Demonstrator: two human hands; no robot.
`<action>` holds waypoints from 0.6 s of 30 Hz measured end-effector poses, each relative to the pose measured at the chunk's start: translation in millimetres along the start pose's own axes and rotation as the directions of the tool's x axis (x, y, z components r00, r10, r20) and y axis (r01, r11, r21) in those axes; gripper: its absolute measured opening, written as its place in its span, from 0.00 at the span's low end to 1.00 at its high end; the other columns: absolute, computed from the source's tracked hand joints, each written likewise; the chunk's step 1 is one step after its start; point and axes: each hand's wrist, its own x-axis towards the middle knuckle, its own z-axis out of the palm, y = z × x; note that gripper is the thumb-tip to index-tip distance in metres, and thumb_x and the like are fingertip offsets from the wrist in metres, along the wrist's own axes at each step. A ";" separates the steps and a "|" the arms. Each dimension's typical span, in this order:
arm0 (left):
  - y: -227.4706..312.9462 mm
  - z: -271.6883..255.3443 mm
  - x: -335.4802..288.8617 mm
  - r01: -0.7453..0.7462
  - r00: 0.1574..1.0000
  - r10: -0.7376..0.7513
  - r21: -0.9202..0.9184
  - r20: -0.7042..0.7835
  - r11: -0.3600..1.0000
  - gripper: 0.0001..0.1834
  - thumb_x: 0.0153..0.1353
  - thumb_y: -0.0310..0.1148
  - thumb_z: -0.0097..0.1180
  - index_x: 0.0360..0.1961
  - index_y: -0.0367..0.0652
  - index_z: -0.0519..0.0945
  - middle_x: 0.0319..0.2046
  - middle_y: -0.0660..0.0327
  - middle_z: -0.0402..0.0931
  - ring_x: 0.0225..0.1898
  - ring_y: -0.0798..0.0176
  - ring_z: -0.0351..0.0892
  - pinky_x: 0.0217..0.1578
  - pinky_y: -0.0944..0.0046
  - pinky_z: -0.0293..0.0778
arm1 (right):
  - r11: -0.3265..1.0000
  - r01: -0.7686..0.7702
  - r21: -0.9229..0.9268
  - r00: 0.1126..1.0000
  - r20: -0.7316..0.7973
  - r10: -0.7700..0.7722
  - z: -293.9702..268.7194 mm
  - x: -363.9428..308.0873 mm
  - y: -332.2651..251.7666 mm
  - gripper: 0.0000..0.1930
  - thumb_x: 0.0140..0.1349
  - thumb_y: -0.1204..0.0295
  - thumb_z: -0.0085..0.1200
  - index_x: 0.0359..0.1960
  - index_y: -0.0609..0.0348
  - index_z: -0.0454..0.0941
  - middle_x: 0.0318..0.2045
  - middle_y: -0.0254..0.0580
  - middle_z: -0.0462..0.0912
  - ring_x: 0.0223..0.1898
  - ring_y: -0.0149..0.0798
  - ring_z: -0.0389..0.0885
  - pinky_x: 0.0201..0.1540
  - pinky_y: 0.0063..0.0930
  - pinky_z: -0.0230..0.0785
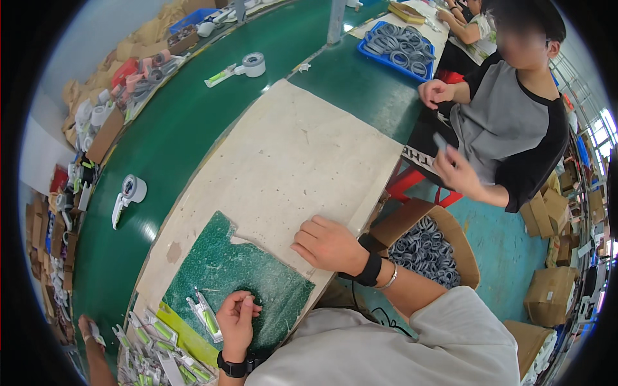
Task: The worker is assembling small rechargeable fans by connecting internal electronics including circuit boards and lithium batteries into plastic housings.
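My left hand (237, 318) is over the worn green mat (225, 260), fingers curled and thumb on top. Whatever it may hold is hidden. Right beside it on the mat lies a white and lime-green handle-shaped part (206, 315). My right hand (329, 244) is loosely closed on the beige board (302, 148), just past the mat's far right corner; the inside of its fingers is out of sight. Both wrists wear black bands. A pile of similar white and green parts (161, 350) is at the lower left.
On the green belt (174, 128) lie two white-green pieces with round heads, one further off (252, 65), one nearer (133, 188). A carton of grey rings (425, 251) stands right of me. Beyond, a blue tray (399, 50) holds rings. A co-worker (508, 116) sits at right.
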 end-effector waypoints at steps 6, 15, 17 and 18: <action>5.4 3.7 0.9 -0.010 1.000 0.010 0.041 0.009 0.999 0.08 0.59 0.28 0.49 0.36 0.35 0.72 0.29 0.60 0.73 0.25 0.72 0.74 0.25 0.75 0.70 | 0.999 0.021 -0.035 0.999 0.025 -0.020 -4.3 -0.6 4.6 0.08 0.49 0.69 0.53 0.21 0.57 0.67 0.23 0.36 0.66 0.28 0.37 0.67 0.29 0.27 0.66; 3.0 12.8 -1.2 -0.067 0.997 0.071 0.163 -0.019 0.984 0.07 0.59 0.29 0.50 0.36 0.38 0.72 0.28 0.63 0.73 0.23 0.75 0.70 0.24 0.77 0.65 | 0.999 -0.052 -0.004 0.993 -0.103 0.052 -2.2 -8.5 10.0 0.08 0.50 0.68 0.51 0.19 0.56 0.68 0.21 0.34 0.66 0.29 0.35 0.68 0.30 0.27 0.66; 2.6 14.5 -2.1 -0.084 0.996 0.089 0.195 -0.018 0.977 0.07 0.58 0.30 0.50 0.36 0.38 0.72 0.28 0.63 0.73 0.23 0.75 0.69 0.24 0.77 0.65 | 0.999 -0.048 0.002 0.988 -0.148 0.048 0.9 -9.2 13.4 0.08 0.50 0.68 0.51 0.18 0.56 0.67 0.20 0.34 0.66 0.28 0.35 0.68 0.30 0.27 0.66; 2.0 14.8 -2.3 -0.096 0.994 0.104 0.219 -0.025 0.971 0.07 0.58 0.30 0.50 0.35 0.38 0.73 0.28 0.63 0.73 0.23 0.75 0.69 0.24 0.78 0.64 | 1.000 -0.022 0.003 0.984 -0.179 0.022 0.9 -12.2 14.0 0.09 0.50 0.68 0.51 0.18 0.56 0.67 0.19 0.33 0.66 0.27 0.34 0.67 0.29 0.26 0.66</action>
